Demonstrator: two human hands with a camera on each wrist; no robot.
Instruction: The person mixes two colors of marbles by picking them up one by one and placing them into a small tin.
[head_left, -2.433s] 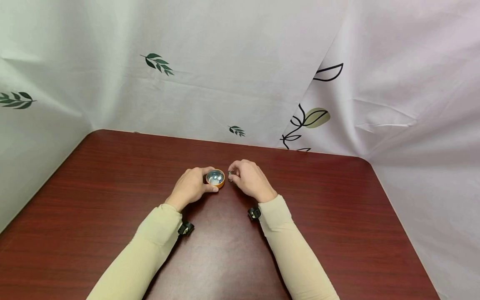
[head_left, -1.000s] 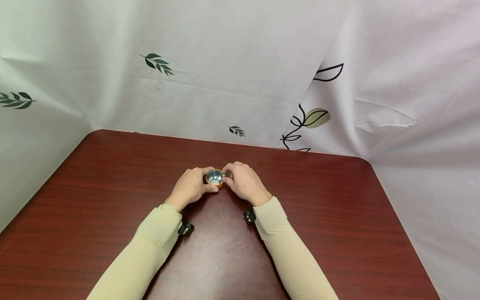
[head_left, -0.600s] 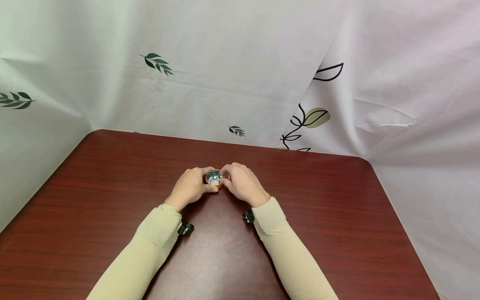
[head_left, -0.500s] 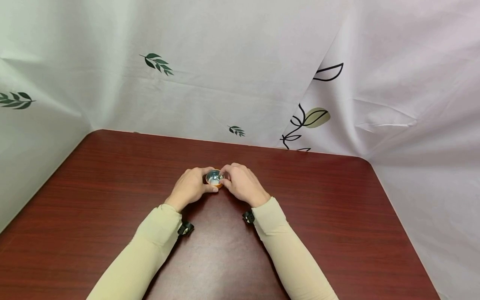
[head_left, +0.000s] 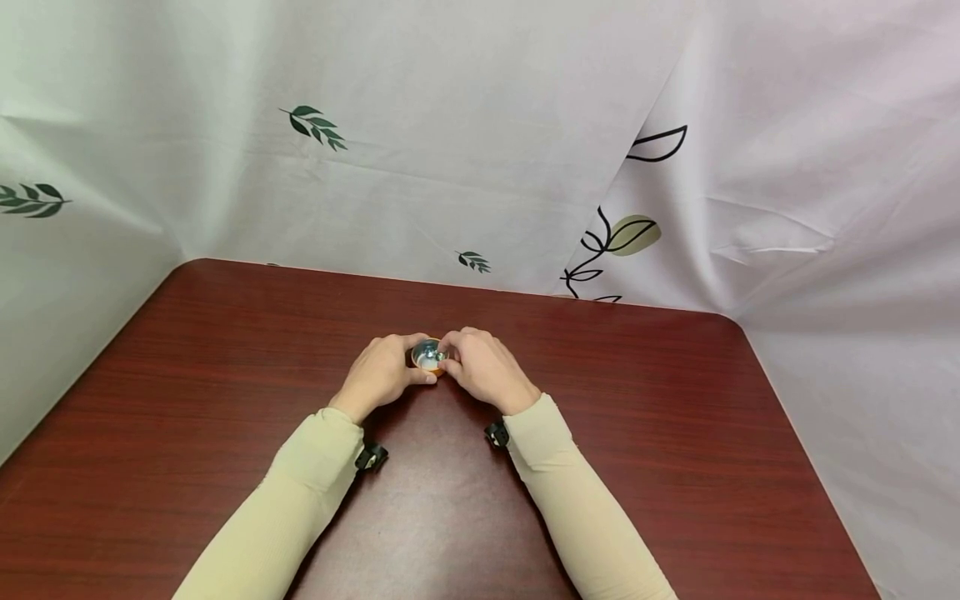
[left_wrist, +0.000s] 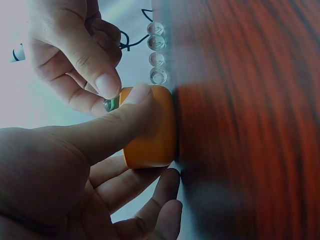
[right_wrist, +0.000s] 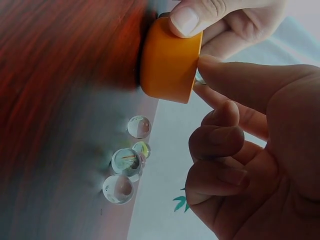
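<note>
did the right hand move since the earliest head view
Yes: against the dark red wood-grain table, the right hand has shifted left, reaching the shiny-lined round orange bowl.

Orange cup (right_wrist: pixel 167 62), top centre; left hand (right_wrist: pixel 237 25), upper right, holds it. Right hand (right_wrist: pixel 265 140), right: pinches a half-hidden glassy piece (right_wrist: pixel 199 78) at the rim. Clear balls (right_wrist: pixel 118 189), lower left. Reddish wood tabletop (right_wrist: pixel 60 75), left. White cloth (right_wrist: pixel 162 215), lower centre.

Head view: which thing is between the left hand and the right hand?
The orange cup is between the left hand and the right hand in the head view. The right hand pinches a marble at its mouth, clearer in the left wrist view.
</note>
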